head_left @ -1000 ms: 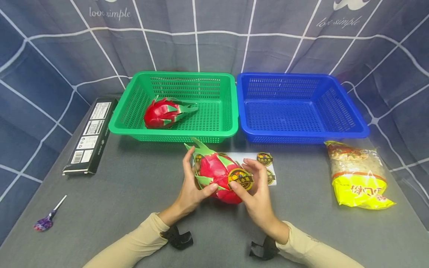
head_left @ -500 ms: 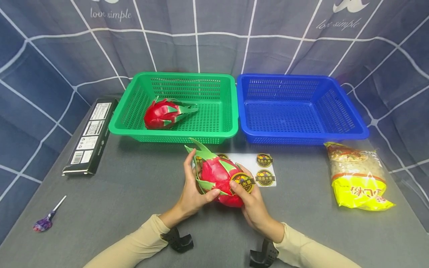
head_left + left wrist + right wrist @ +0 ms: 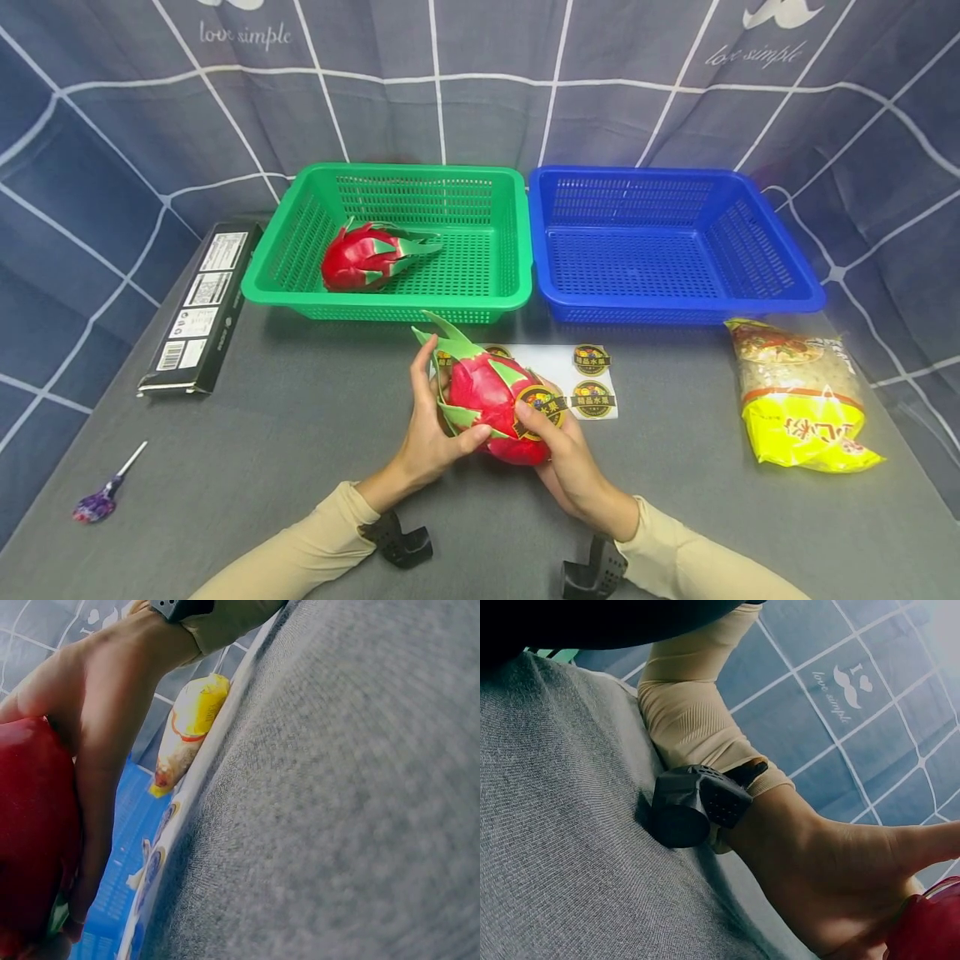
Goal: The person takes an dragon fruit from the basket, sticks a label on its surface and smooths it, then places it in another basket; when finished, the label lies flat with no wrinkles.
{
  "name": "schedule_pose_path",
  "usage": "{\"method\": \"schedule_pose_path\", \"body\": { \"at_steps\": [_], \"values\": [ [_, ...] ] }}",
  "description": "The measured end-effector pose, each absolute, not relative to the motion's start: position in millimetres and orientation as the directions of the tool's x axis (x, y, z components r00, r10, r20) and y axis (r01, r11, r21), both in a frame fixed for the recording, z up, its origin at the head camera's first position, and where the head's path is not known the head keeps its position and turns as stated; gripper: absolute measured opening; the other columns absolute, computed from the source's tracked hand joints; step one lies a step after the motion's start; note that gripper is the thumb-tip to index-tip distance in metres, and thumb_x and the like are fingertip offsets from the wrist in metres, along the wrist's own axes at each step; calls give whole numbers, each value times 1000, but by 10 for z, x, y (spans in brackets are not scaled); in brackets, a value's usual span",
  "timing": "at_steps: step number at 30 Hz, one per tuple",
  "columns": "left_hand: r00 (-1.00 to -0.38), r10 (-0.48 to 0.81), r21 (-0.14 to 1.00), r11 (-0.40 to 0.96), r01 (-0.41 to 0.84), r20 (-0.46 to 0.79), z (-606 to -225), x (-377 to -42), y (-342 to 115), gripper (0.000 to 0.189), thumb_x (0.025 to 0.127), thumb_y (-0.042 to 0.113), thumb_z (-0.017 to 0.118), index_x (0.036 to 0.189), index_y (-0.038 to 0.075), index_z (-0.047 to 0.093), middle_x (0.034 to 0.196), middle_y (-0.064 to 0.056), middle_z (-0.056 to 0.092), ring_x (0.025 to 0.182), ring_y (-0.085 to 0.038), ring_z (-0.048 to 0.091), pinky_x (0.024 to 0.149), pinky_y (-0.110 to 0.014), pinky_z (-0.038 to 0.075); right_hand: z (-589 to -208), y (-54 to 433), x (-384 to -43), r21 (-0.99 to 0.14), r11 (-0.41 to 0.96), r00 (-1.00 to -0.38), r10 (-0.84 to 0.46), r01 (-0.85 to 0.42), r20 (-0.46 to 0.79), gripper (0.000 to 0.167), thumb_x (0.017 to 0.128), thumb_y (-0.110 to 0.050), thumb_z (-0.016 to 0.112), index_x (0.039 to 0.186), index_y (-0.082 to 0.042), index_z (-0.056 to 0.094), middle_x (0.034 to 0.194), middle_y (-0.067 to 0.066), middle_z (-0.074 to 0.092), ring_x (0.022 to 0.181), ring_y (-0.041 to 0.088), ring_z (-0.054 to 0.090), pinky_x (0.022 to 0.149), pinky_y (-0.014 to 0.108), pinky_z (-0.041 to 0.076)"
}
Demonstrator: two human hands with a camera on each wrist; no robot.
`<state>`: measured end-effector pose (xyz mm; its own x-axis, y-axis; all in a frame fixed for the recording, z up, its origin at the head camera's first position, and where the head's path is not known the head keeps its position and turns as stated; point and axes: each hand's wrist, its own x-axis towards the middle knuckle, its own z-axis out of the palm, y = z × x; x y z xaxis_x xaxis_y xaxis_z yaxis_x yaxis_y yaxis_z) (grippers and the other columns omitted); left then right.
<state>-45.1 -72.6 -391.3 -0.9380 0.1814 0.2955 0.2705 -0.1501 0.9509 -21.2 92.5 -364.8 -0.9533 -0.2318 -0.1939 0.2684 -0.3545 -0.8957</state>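
A red dragon fruit [image 3: 489,392] with green scales is held between both hands above the table in the head view. My left hand [image 3: 429,429] grips its leafy end side, thumb on the near face and fingers behind. My right hand [image 3: 567,462] holds the other end from below, its thumb on a round black-and-gold sticker [image 3: 542,403]. The sticker lies on the fruit's skin, its right tab standing out past the edge. A white sticker sheet [image 3: 555,360] lies behind the fruit, partly covered. In the left wrist view the fruit [image 3: 34,825] rests against the right hand [image 3: 105,727].
A green basket [image 3: 390,302] at the back holds another dragon fruit [image 3: 360,257]. Beside it stands a blue basket [image 3: 678,307]. A black box [image 3: 202,304] and a lollipop [image 3: 105,496] lie to the left, a yellow food bag [image 3: 802,400] to the right.
My right hand has shifted down and under the fruit, its fingers leaving the upper side. Its thumb remains on the sticker, which now sits more tilted. The left hand has barely moved.
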Motion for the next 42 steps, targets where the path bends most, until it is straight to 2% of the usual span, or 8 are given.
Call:
{"method": "schedule_pose_path", "body": {
  "at_steps": [13,23,35,42],
  "values": [
    [-941,179,953,-152,263,288,-3900,-462,-738,108,69,40,73,142,13,-2,128,-21,41,113,-15,49,87,-29,50,-3626,953,-255,-837,-419,-919,-327,351,-222,39,95,-24,40,130,-13,29,123,-1,46,111,11,49,93,29,45],
    [-944,181,954,-170,247,277,-3916,-460,-746,107,70,39,72,142,14,-3,126,-20,41,112,-14,50,86,-28,50,-3631,979,-291,-803,-472,-903,-391,364,-180,37,98,-26,27,134,-17,25,128,-2,40,113,10,45,94,27,44],
    [-945,183,956,-169,240,270,-3904,-466,-742,108,70,43,72,142,16,-3,128,-17,40,115,-15,47,88,-28,49,-3589,997,-297,-725,-541,-890,-396,425,-225,39,99,-29,18,136,-16,24,131,-4,36,118,9,40,99,26,39],
    [-942,184,955,-147,256,281,-3900,-459,-744,108,69,43,72,143,17,-2,128,-18,41,115,-14,47,87,-29,50,-3584,1003,-291,-743,-516,-889,-390,427,-241,38,99,-30,18,134,-17,26,126,-4,40,115,9,42,96,27,41]
  ]
}}
